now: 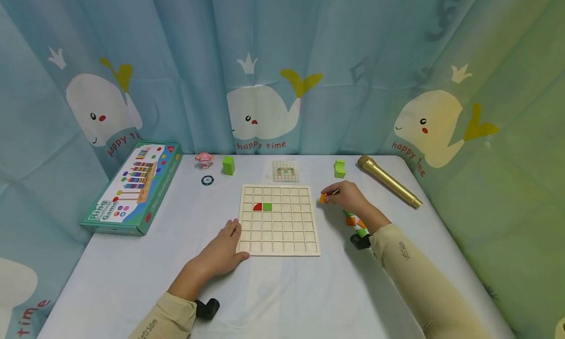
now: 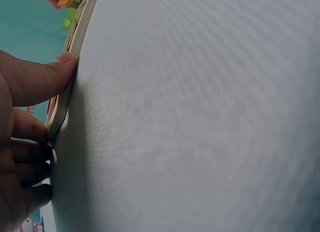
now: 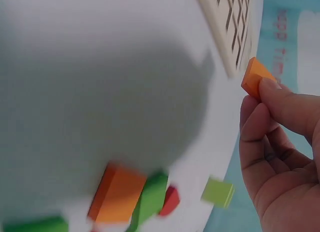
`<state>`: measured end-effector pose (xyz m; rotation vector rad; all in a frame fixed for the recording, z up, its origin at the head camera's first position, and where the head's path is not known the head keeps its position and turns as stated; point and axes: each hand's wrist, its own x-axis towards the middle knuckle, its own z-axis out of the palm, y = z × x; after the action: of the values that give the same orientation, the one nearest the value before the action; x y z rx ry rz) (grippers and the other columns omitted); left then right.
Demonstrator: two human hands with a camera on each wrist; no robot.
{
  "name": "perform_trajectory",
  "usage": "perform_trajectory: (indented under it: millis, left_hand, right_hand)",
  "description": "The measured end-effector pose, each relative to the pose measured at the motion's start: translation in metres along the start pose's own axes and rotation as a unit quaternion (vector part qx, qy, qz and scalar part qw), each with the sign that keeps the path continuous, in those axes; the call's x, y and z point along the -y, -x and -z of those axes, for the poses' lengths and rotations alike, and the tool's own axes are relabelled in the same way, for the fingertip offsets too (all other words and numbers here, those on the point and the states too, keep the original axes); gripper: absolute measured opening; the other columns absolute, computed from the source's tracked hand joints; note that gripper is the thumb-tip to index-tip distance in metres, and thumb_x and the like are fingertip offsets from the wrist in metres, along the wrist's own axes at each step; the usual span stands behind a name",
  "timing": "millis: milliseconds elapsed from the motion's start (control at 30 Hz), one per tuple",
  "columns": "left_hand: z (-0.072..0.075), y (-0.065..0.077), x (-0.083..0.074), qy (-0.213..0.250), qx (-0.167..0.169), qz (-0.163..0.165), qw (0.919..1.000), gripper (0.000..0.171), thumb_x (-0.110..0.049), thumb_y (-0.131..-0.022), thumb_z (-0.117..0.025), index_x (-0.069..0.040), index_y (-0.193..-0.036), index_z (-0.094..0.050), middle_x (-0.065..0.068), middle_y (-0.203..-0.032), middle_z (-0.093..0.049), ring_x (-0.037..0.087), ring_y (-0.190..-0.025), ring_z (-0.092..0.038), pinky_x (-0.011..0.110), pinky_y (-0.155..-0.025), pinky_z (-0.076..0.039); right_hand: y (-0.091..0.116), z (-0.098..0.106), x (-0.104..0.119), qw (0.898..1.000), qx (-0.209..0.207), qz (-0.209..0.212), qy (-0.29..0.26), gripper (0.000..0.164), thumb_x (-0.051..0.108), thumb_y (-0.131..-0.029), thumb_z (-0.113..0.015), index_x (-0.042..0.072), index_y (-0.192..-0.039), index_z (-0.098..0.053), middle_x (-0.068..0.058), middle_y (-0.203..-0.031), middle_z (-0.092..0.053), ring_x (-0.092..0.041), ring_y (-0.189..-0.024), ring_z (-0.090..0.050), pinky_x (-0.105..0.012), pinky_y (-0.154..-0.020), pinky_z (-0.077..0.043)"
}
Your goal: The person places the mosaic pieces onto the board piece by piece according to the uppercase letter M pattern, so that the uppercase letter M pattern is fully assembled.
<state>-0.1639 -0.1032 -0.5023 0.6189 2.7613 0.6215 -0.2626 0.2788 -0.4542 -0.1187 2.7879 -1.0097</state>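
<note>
My left hand (image 1: pixel 221 249) rests at the near left corner of a pale wooden grid board (image 1: pixel 284 234), fingers along its left edge and thumb at its front edge. On the board, a red quarter-round tile (image 1: pixel 258 207) sits beside a green square tile (image 1: pixel 267 207). My right hand (image 1: pixel 348 195) pinches a small orange block (image 3: pixel 254 77) between thumb and fingertips, raised just right of the board. Several loose pieces, among them an orange block (image 3: pixel 120 194) and a green block (image 3: pixel 151 197), lie under the right forearm, which partly hides them in the head view.
Behind the board lies a small pattern card (image 1: pixel 285 171). A green block (image 1: pixel 228 165), a pink figurine (image 1: pixel 204 160) and a dark round disc (image 1: pixel 207 180) are at back left, near a game box (image 1: pixel 134 187). Right of them stand another green block (image 1: pixel 339 169) and a gold microphone (image 1: pixel 388 181).
</note>
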Motion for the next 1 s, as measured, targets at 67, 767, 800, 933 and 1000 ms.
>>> perform_trajectory:
  millis: [67, 767, 800, 933, 1000]
  left_hand:
    - [0.000, 0.000, 0.000, -0.003, 0.000, 0.000, 1.0000, 0.083, -0.035, -0.096, -0.070, 0.013, -0.151, -0.030, 0.028, -0.161, -0.022, 0.040, -0.150, -0.017, 0.051, -0.118, -0.025]
    - [-0.001, 0.000, -0.002, 0.013, 0.000, 0.003, 0.9999, 0.084, -0.033, -0.095, -0.071, 0.013, -0.152, -0.029, 0.027, -0.161, -0.022, 0.040, -0.150, -0.017, 0.051, -0.118, -0.026]
    - [-0.001, 0.000, -0.001, 0.011, 0.000, 0.004, 0.9999, 0.084, -0.034, -0.096, -0.071, 0.012, -0.152, -0.029, 0.027, -0.161, -0.022, 0.040, -0.151, -0.017, 0.051, -0.118, -0.026]
    - [-0.002, 0.000, -0.001, 0.003, -0.001, 0.003, 1.0000, 0.084, -0.034, -0.096, -0.070, 0.013, -0.152, -0.029, 0.027, -0.161, -0.023, 0.040, -0.150, -0.018, 0.051, -0.118, -0.026]
    - [-0.002, -0.001, 0.000, 0.002, -0.002, 0.000, 1.0000, 0.083, -0.034, -0.096, -0.070, 0.014, -0.151, -0.030, 0.028, -0.160, -0.023, 0.040, -0.150, -0.018, 0.051, -0.118, -0.026]
  right_hand:
    - [-0.003, -0.006, 0.007, 1.000, 0.007, 0.005, -0.008, 0.023, 0.008, -0.092, -0.073, 0.002, -0.114, -0.076, -0.012, -0.104, -0.072, -0.022, -0.086, -0.069, -0.032, -0.073, -0.057]
    - [-0.025, -0.054, 0.048, 0.997, 0.045, 0.065, -0.005, 0.018, 0.008, -0.092, -0.074, 0.005, -0.109, -0.079, -0.008, -0.108, -0.075, -0.018, -0.089, -0.068, -0.030, -0.073, -0.056]
    - [-0.026, -0.056, 0.049, 0.997, 0.046, 0.064, -0.005, 0.018, 0.008, -0.092, -0.074, 0.006, -0.109, -0.079, -0.008, -0.108, -0.074, -0.019, -0.090, -0.068, -0.030, -0.074, -0.056]
    - [-0.029, -0.061, 0.054, 0.996, 0.053, 0.071, -0.006, 0.018, 0.007, -0.092, -0.073, 0.006, -0.109, -0.079, -0.008, -0.109, -0.074, -0.019, -0.093, -0.069, -0.031, -0.075, -0.057]
    - [-0.030, -0.063, 0.057, 0.996, 0.055, 0.075, -0.009, 0.018, 0.007, -0.092, -0.073, 0.007, -0.109, -0.079, -0.008, -0.110, -0.074, -0.020, -0.093, -0.069, -0.031, -0.075, -0.057]
